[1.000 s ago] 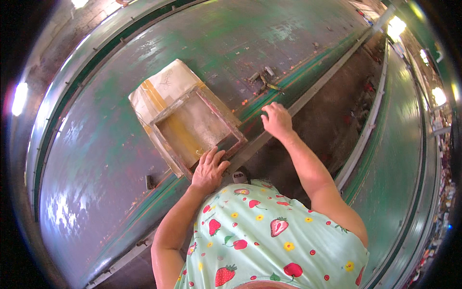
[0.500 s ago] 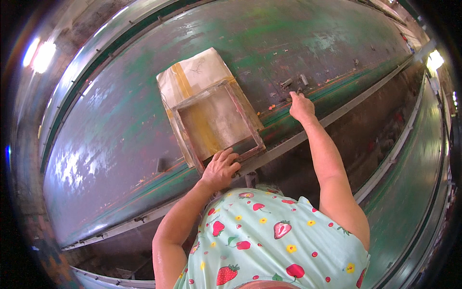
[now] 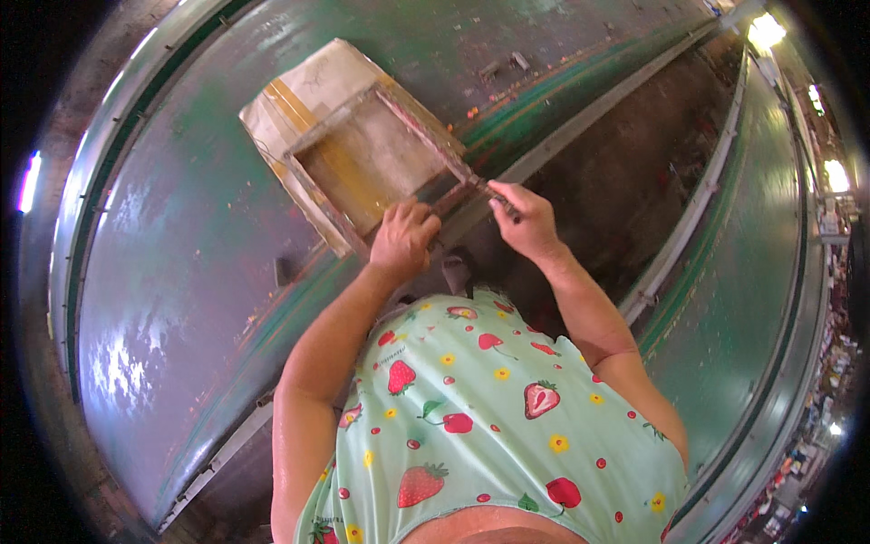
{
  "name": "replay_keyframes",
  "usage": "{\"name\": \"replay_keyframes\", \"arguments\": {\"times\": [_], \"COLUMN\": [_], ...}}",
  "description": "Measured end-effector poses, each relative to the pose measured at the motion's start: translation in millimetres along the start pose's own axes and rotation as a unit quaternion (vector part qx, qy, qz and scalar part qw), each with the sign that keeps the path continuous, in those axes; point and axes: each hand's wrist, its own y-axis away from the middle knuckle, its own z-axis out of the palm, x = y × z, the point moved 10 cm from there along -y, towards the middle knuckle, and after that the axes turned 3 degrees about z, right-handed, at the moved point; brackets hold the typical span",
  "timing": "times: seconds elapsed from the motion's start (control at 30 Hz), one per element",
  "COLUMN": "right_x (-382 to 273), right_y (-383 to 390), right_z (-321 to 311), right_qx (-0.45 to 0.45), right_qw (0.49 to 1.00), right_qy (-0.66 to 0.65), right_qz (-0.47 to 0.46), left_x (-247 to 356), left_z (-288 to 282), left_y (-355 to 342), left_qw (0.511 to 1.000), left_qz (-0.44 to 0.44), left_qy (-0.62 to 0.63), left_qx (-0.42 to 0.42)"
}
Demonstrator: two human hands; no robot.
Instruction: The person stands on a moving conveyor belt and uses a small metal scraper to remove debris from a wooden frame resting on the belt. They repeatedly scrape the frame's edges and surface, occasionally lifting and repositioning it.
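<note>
A worn wooden screen frame (image 3: 424,132), its mesh stretched inside, lies tilted on a pale board (image 3: 317,74) with a yellow-brown tape strip, on the long table (image 3: 208,181). My left hand (image 3: 401,240) is closed over the near bar of the frame, fingertips curled inside the edge. In my right hand (image 3: 530,224) is a slim dark tool (image 3: 497,197), pinched between thumb and fingers. Its tip points at the near right corner of the frame and seems to touch it; its exact kind cannot be made out.
Small grey blocks (image 3: 490,69) and orange scraps lie on the paint-stained table, right of the board. A dark block (image 3: 282,271) sits near the front edge on the left. A metal rail (image 3: 580,124) runs along that edge. Another long green table (image 3: 725,335) stands at right.
My right hand has come back from the small pieces on the table to the frame's near right corner, now visibly holding the slim tool. My left hand stays on the frame; the view has shifted.
</note>
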Motion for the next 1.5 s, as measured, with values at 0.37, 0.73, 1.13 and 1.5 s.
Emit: {"name": "replay_keyframes", "arguments": {"times": [0.37,0.73,1.13,1.5], "right_x": [-82.2,-94.4,-29.9,26.9], "right_y": [107.6,102.4,109.2,162.9], "right_z": [65.3,62.1,89.0,173.9], "right_qx": [-0.033,-0.031,-0.098,-0.242], "right_qw": [0.976,0.956,0.986,0.434], "right_qy": [0.211,0.273,0.137,-0.713], "right_qz": [-0.034,-0.101,-0.005,0.494], "left_x": [-3.1,-2.8,2.2,4.1], "left_z": [2.3,1.4,-2.8,-1.2], "left_y": [1.3,-2.1,-2.6,0.1], "left_qw": [1.000,1.000,0.999,0.999], "left_qz": [-0.009,-0.011,-0.005,-0.013], "left_qy": [0.013,-0.019,-0.024,-0.036], "left_qx": [0.004,0.006,0.026,0.027]}}
